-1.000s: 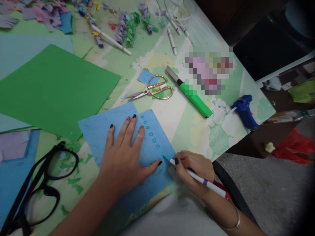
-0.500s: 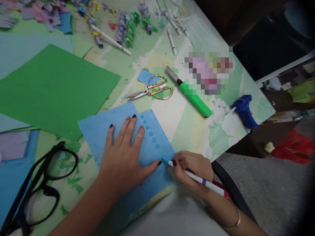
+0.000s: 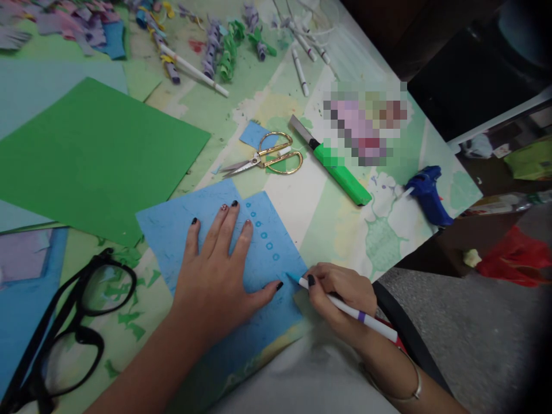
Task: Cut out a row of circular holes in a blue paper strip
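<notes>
A blue sheet of paper (image 3: 267, 310) lies at the table's near edge, a notch cut into its far side. My left hand (image 3: 213, 276) rests flat on it with fingers spread. Along the sheet's right side runs a row of several small drawn circles (image 3: 264, 236). My right hand (image 3: 340, 293) grips a white felt-tip marker (image 3: 375, 326) with a purple band, its blue tip at the paper just below the last circle. Whether the tip touches the sheet I cannot tell. Beyond the sheet are gold-handled scissors (image 3: 263, 158), blades pointing left.
A green utility knife (image 3: 342, 175) lies with its blade out, and a blue glue gun (image 3: 431, 195) sits near the right edge. Green card (image 3: 99, 155) and black eyeglasses (image 3: 81, 322) are on the left. Several markers (image 3: 301, 72) and curled paper strips (image 3: 233, 49) lie farther back.
My right hand has shifted slightly to the right with the marker, its tip moving a little up and right. My left hand has stayed in place.
</notes>
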Available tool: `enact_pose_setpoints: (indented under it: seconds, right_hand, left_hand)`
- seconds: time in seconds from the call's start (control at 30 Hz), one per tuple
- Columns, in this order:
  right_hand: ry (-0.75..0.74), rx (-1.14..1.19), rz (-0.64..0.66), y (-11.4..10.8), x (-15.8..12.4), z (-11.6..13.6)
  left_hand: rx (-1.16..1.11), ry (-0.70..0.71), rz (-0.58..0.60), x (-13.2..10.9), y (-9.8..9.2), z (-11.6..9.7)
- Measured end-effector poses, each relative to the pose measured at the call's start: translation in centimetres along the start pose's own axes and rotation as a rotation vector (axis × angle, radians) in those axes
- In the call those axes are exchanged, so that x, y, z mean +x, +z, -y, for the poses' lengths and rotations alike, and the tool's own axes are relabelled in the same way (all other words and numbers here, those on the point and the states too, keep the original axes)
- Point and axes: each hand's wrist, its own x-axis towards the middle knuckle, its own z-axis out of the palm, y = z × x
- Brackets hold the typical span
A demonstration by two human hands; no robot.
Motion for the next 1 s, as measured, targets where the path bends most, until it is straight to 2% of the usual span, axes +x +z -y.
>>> enact_pose_setpoints:
  seconds: [0.3, 0.5, 0.73, 1.0]
  right_hand:
    - [-0.036, -0.047, 0.045, -0.14, 0.46, 0.38]
    - [-0.036, 0.012, 0.063, 0.06, 0.29, 0.14]
    - [-0.023, -0.101, 0.031, -0.06, 0.38, 0.39]
    - [-0.055, 0.029, 0.061, -0.24, 0.34, 0.2]
  left_hand:
    - [0.008, 0.005, -0.003, -0.02, 0.01, -0.01]
    - [0.009, 0.014, -0.012, -0.02, 0.06, -0.01]
    - [0.014, 0.015, -0.007, -0.05, 0.02, 0.04]
    - [0.014, 0.013, 0.001, 0.02, -0.02, -0.01]
